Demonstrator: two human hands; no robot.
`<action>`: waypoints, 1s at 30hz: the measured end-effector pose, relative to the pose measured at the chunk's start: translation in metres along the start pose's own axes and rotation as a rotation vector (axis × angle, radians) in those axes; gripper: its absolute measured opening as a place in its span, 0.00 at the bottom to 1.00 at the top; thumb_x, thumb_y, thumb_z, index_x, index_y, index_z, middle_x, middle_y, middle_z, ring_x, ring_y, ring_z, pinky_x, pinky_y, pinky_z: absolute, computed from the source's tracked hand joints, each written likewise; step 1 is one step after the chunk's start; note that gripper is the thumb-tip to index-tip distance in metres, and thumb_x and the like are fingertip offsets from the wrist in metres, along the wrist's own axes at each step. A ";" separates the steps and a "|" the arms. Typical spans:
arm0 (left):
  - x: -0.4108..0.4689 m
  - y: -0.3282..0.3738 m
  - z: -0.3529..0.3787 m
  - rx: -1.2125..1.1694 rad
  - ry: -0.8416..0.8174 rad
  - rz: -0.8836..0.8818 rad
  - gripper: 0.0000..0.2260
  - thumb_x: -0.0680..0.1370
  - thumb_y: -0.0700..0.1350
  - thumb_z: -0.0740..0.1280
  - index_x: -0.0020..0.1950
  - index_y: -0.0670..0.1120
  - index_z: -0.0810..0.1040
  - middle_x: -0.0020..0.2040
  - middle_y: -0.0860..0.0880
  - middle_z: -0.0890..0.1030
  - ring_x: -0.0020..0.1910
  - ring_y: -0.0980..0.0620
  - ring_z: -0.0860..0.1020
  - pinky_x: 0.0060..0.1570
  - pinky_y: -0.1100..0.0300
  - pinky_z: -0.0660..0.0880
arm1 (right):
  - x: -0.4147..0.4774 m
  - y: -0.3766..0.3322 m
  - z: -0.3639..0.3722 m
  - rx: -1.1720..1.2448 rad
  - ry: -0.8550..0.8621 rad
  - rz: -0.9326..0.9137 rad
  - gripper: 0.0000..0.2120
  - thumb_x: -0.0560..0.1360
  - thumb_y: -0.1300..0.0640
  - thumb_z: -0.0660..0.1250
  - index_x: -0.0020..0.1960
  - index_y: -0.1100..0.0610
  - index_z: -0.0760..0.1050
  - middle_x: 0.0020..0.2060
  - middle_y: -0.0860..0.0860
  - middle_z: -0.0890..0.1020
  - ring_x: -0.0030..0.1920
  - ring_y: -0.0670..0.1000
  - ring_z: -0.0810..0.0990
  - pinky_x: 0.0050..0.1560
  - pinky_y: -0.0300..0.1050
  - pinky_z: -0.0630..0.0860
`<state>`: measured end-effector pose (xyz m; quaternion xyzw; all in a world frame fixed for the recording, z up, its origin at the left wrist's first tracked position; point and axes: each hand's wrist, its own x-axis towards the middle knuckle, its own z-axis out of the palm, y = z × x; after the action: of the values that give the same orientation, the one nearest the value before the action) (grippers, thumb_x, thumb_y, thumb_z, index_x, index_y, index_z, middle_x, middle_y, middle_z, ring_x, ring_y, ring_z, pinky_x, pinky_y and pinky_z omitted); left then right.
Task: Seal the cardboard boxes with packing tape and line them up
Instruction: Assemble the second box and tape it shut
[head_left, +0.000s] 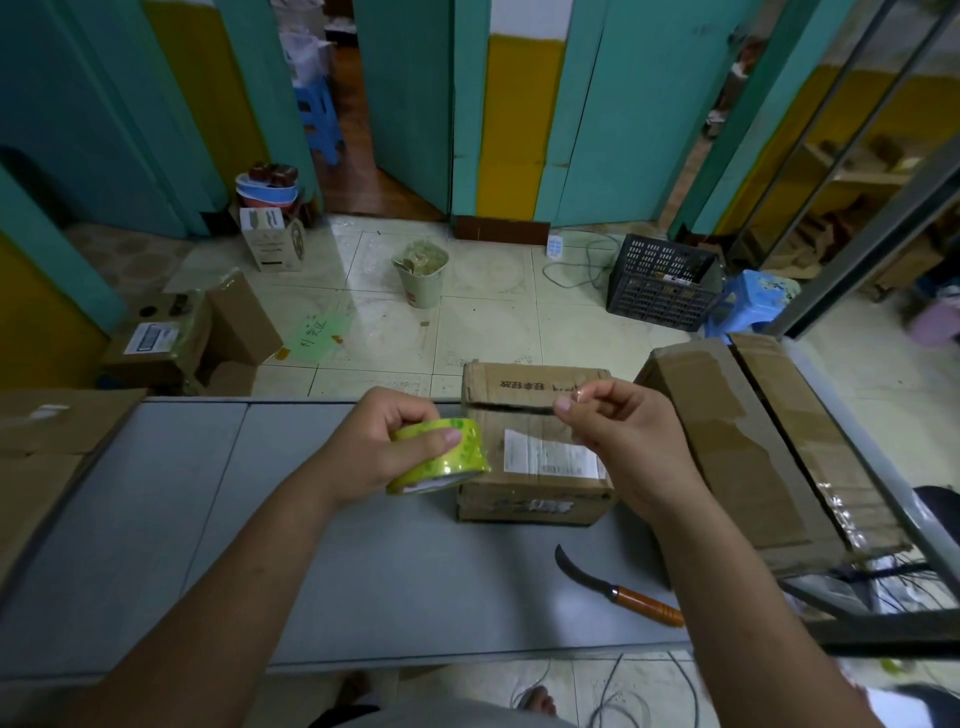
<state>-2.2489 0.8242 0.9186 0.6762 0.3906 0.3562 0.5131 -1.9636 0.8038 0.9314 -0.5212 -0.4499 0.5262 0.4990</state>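
My left hand (387, 444) grips a yellow-green roll of packing tape (441, 457) above the grey table (208, 519), thumb on its outer face. My right hand (618, 441) pinches the clear free end of the tape between thumb and fingers, stretched over a small cardboard box (535, 467). That box carries a white label and its top flap shows a dark gap near the far edge. A large taped cardboard box (753, 447) lies at the table's right end. Another cardboard box (47, 447) sits at the left edge.
A curved knife with an orange wooden handle (623, 590) lies on the table near my right forearm. Beyond the table, the floor holds loose boxes (197, 338), a pale bin (422, 273), a dark crate (660, 283) and a blue stool (753, 301).
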 end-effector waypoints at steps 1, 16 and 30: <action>0.001 -0.001 0.001 0.030 -0.013 -0.021 0.15 0.75 0.58 0.73 0.32 0.51 0.80 0.28 0.54 0.73 0.29 0.59 0.71 0.30 0.64 0.67 | -0.001 0.000 0.001 -0.027 0.006 -0.025 0.14 0.68 0.53 0.82 0.46 0.61 0.82 0.37 0.55 0.82 0.38 0.50 0.82 0.43 0.43 0.80; 0.009 -0.011 -0.022 0.118 0.022 -0.112 0.26 0.73 0.66 0.74 0.29 0.47 0.74 0.25 0.51 0.69 0.23 0.55 0.70 0.26 0.63 0.68 | 0.003 -0.008 -0.029 0.086 0.141 0.010 0.22 0.66 0.51 0.82 0.51 0.65 0.81 0.44 0.63 0.80 0.42 0.58 0.77 0.50 0.53 0.77; 0.009 -0.025 -0.030 -0.035 -0.030 -0.032 0.17 0.76 0.56 0.74 0.30 0.51 0.78 0.26 0.55 0.69 0.24 0.57 0.67 0.26 0.66 0.64 | 0.009 0.013 -0.058 0.103 0.125 0.051 0.07 0.76 0.56 0.72 0.49 0.59 0.84 0.42 0.56 0.84 0.38 0.49 0.80 0.43 0.41 0.80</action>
<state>-2.2752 0.8487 0.9012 0.6660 0.3872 0.3447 0.5365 -1.9063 0.8088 0.9145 -0.5378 -0.3770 0.5278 0.5386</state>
